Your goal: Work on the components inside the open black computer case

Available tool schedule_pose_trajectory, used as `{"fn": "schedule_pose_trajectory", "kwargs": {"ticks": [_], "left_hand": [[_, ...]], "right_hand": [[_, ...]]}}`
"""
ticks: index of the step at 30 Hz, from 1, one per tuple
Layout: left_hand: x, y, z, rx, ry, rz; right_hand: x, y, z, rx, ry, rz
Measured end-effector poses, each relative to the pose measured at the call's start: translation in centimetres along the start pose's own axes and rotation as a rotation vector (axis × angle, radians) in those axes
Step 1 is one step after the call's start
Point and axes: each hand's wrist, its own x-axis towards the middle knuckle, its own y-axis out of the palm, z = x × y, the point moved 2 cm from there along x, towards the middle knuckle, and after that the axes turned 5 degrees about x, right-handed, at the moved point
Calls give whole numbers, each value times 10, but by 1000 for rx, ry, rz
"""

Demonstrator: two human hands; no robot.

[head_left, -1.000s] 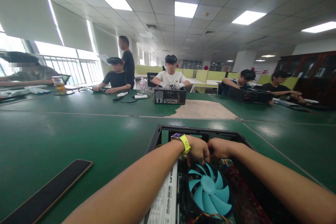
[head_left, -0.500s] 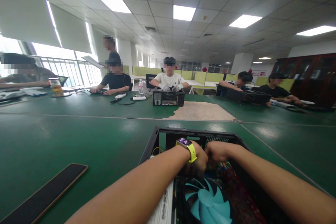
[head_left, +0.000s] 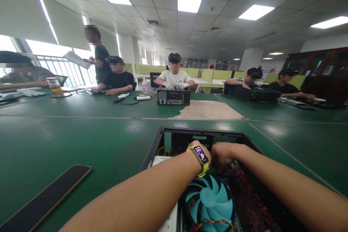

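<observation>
Both of my hands are inside an open black computer case (head_left: 160, 141), near its far wall. My left hand (head_left: 204, 147) bends away past a wrist wearing a smart band with a yellow strap (head_left: 206, 168); its fingers are hidden. Close beside it, my right hand (head_left: 223, 154) is closed with curled fingers, and whatever they grip is out of sight. Just below the hands is a turquoise cooling fan (head_left: 208, 198), with a twisted red, yellow and black cable (head_left: 214, 222) across its near edge. A dark red circuit card (head_left: 248, 195) runs along the fan's right side.
A dark flat slab (head_left: 46, 199) lies on the green table (head_left: 116, 145) at my left. Across the table, a person in white gloves works at another computer case (head_left: 174, 98). Other people sit left and right; one stands holding papers (head_left: 78, 59). A bottle (head_left: 145, 85) stands farther back.
My left wrist has turned, so the band's screen faces me more. The cable at the fan's near edge has come into view. The standing person shows farther left.
</observation>
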Motion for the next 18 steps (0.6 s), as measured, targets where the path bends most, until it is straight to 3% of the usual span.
{"fn": "schedule_pose_trajectory", "kwargs": {"ticks": [7,18], "left_hand": [[0,3,6,-13,7,-31],[26,21,7,-66,24,-134]], "right_hand": [[4,1,-1,-54,-28,-66],[10,5,3,-132,-2,-89]]}}
